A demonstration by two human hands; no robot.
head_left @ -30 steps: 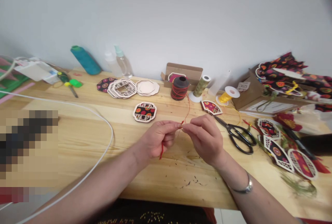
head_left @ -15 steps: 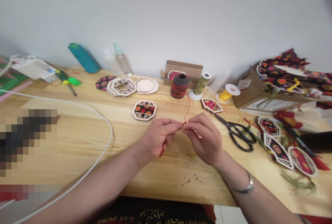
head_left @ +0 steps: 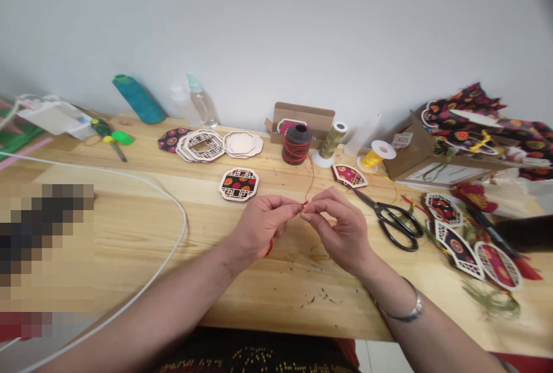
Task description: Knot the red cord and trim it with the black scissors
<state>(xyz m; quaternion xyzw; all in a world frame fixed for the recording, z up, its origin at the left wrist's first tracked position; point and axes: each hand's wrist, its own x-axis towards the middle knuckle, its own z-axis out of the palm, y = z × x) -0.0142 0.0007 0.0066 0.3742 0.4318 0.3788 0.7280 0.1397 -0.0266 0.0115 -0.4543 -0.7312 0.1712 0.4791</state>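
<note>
Above the middle of the wooden table, my left hand (head_left: 264, 224) pinches a thin red cord (head_left: 310, 180) between thumb and forefinger. A bit of the same red shows below its palm. My right hand (head_left: 339, 226) meets it fingertip to fingertip, also pinching the cord. From there the cord runs up to a dark spool (head_left: 296, 144) wound with red. What the fingertips form in the cord is too small to make out. Left of the hands lies an octagonal ornament (head_left: 238, 184) with a fretwork border; a fan-shaped ornament (head_left: 349, 175) lies beyond the right hand.
Black-handled scissors (head_left: 398, 224) lie right of my right hand. Finished ornaments (head_left: 460, 249) and a cardboard box (head_left: 415, 157) crowd the right. Fretwork frames (head_left: 202, 145), a teal thread cone (head_left: 139, 99) and bottles (head_left: 202, 102) stand at the back. A white cable (head_left: 184, 226) loops across the left.
Both hands stay pinched together on the red cord, with only a slight shift of the fingertips. The whole view has moved a little; the table things lie as before.
</note>
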